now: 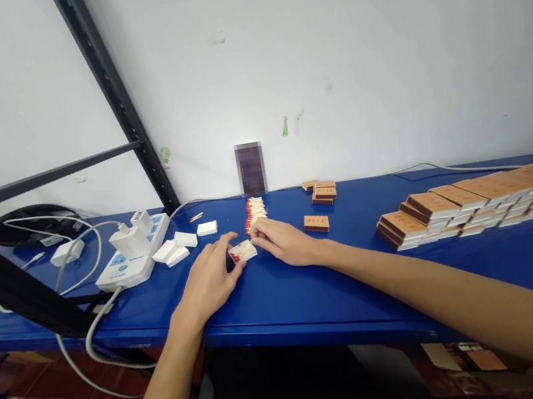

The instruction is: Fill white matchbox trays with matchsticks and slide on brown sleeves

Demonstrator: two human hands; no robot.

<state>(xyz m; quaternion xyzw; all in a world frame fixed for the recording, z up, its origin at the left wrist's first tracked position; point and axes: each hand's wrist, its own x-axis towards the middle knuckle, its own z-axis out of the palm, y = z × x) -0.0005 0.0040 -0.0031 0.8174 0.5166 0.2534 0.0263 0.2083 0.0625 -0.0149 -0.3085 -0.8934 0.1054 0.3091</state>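
My left hand (211,277) rests on the blue table (281,291) and pinches a small white matchbox tray (243,251) holding red-tipped matches. My right hand (283,240) lies just right of the tray, its fingers curled with the tips at the tray's far edge and near a pile of loose matches (254,213). What its fingertips hold, if anything, is too small to see. A single closed brown matchbox (315,223) lies right of my right hand.
Several empty white trays (180,245) lie left of my hands beside a white power strip (131,254) with plugged chargers and cables. A small stack of brown boxes (322,191) sits by the wall. Rows of filled matchboxes (479,203) cover the right. A black rack frame (18,293) crosses the left.
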